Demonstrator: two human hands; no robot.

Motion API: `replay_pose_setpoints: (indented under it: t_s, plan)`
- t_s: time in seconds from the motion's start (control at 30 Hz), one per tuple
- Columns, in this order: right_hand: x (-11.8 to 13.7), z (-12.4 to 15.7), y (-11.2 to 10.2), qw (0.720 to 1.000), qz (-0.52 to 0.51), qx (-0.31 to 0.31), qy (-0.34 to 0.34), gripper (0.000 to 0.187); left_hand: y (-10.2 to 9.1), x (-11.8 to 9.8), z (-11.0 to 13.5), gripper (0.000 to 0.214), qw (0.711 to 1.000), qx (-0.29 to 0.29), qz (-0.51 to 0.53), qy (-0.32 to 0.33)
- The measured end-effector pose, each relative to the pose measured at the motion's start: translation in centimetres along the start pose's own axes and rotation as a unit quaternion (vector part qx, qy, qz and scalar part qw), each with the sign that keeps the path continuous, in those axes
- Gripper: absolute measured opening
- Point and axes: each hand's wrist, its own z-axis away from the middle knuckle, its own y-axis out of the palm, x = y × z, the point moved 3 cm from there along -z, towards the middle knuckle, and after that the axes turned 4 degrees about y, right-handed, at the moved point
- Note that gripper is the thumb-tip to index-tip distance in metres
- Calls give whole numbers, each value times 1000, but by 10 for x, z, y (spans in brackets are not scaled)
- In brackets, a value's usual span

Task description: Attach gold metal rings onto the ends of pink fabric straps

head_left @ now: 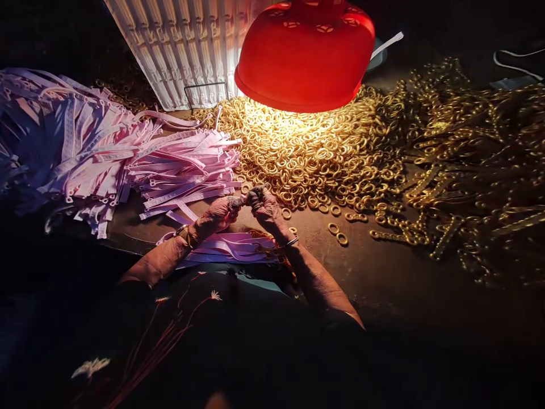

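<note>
My left hand (pixel 219 215) and my right hand (pixel 263 205) meet fingertip to fingertip over the dark table, both pinched shut on something small that I cannot make out. The fingertips wear grey covers. A heap of gold rings (pixel 310 153) lies just beyond the hands under the lamp. Pink straps (pixel 183 170) are piled to the left, and a bundle of pink straps (pixel 230 247) lies under my wrists. A bangle sits on each wrist.
A red lamp shade (pixel 304 54) hangs low over the rings. A white ribbed panel (pixel 183 48) stands behind. Gold linked pieces (pixel 481 170) spread across the right side. Loose rings (pixel 336 233) lie on the dark table (pixel 383 272).
</note>
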Motion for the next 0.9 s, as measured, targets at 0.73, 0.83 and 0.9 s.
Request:
replay_pose_setpoints:
  t_s: [0.73, 0.83, 0.9]
  plan:
    - [-18, -7, -2, 981, 194, -10, 9, 16, 6, 13, 11, 29, 991, -25, -110, 73]
    - [-2, -4, -3, 984, 179, -2, -15, 23, 10, 3, 16, 19, 989, -42, -123, 72]
    - [12, 4, -5, 984, 172, -1, -48, 30, 15, -8, 24, 13, 989, -35, -127, 67]
